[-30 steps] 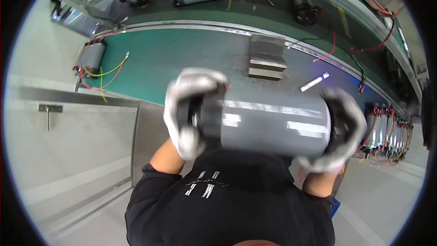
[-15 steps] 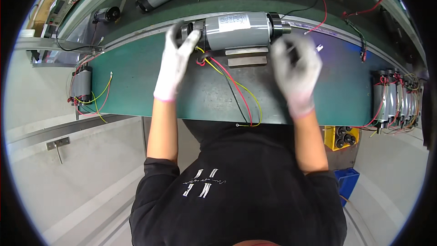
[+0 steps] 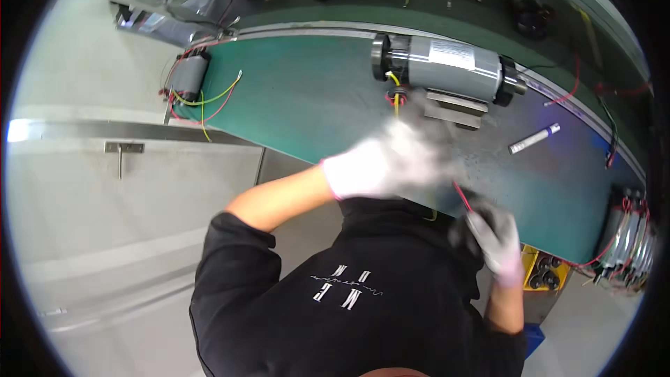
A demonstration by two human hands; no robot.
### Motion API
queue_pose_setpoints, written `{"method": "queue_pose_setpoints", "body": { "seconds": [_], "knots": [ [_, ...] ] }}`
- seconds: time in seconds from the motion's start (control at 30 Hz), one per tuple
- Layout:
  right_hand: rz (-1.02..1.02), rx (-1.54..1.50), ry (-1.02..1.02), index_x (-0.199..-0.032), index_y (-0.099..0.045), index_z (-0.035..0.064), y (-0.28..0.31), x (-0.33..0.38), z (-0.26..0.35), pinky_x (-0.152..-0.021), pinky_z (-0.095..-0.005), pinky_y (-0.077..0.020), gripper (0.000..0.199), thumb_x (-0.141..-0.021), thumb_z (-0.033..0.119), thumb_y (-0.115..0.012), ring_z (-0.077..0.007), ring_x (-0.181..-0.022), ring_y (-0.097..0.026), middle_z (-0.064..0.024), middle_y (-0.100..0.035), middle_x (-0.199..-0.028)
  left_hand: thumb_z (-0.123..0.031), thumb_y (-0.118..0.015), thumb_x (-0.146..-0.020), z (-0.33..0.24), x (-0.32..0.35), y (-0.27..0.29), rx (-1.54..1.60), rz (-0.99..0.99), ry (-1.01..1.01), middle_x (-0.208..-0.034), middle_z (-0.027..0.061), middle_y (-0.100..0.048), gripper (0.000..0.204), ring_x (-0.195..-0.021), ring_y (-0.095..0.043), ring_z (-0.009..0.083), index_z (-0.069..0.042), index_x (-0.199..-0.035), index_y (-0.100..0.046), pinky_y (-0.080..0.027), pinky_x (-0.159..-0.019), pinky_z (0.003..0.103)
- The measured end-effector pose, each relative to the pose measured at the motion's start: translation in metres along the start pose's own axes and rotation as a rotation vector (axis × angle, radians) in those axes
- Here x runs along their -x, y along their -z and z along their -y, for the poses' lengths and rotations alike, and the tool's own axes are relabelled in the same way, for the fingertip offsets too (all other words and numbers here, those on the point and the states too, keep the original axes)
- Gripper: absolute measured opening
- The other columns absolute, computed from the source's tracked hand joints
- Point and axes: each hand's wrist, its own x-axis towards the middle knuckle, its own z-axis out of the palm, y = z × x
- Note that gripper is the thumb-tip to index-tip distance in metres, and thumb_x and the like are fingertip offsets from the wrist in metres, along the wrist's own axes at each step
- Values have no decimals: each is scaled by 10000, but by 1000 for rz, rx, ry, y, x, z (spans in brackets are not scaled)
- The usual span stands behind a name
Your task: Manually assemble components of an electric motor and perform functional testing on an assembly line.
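Head view: the fingers of the gloved right hand (image 3: 494,239) are curled narrow around a dark bundle that looks like the end of the red wire (image 3: 462,197), held low near the chest of the black sweatshirt (image 3: 349,300); whether they pinch the wire itself or only a connector I cannot tell. The gloved left hand (image 3: 391,162) is smeared by motion above the near edge of the green belt (image 3: 307,98), so how its fingers stand cannot be told; it seems to hold nothing and sits just short of the leads. Beyond both hands the grey cylindrical motor (image 3: 447,66) lies on its side on a small metal plate (image 3: 457,106) at the far side of the belt, with yellow and red leads hanging from its left end toward the person. A white marker pen (image 3: 534,138) lies apart to the right, a smaller motor with loose wires (image 3: 188,77) rests at the belt's left end, and a row of finished units (image 3: 628,248) stands at the right rim. The risk, as I judge it, is a tug: a wire drawn taut could drag the motor off its plate or strain the lead at its root, and the fast-moving left hand could snag the hanging yellow lead
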Motion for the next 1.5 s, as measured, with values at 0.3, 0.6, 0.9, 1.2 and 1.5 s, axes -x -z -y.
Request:
{"method": "queue_pose_setpoints", "body": {
  "seconds": [0.3,0.6,0.9,1.2,1.5],
  "knots": [
    [-320,1284,317,-1304,-725,44,220,21,7,-1069,-455,-526,432,-885,-23,-644,-383,-1210,-666,-207,-726,-1271,-245,-635,-938,-172,-78,-83,441,378,-434,-821,41,-612,141,-804,-680,226,-127,-863,-614,-571,-742,411],
    [-522,1887,-102,-1459,-662,84,418,-73,-24,-1116,-514,-523,503,-957,73,-645,-429,-1381,-579,-217,-586,-1532,-128,-737,-1023,-164,-124,-76,1588,249,499,-1002,57,-774,273,-786,-667,148,5,-1262,-753,-570,-771,323],
    [-189,1306,189,-1298,-700,12,308,-52,43,-909,-419,-588,301,-1045,172,-712,-394,-1031,-742,-205,-741,-1203,-136,-702,-1079,-76,-109,-61,1919,-40,959,-979,36,-765,234,-924,-688,75,32,-1232,-761,-529,-803,242],
    [-272,698,509,-1193,-784,-58,136,15,106,-656,-331,-563,252,-993,88,-740,-183,-712,-736,-128,-793,-912,-88,-721,-1053,-79,-102,-21,1613,-222,902,-924,38,-751,150,-834,-688,87,36,-1135,-750,-541,-763,255],
    [-242,816,556,-1150,-803,-73,128,17,122,-656,-327,-566,265,-904,9,-746,-217,-680,-743,-144,-787,-841,-158,-718,-1061,-70,-87,-8,1793,-151,920,-816,-2,-682,201,-721,-579,49,33,-1103,-762,-442,-642,245]
  ]
}}
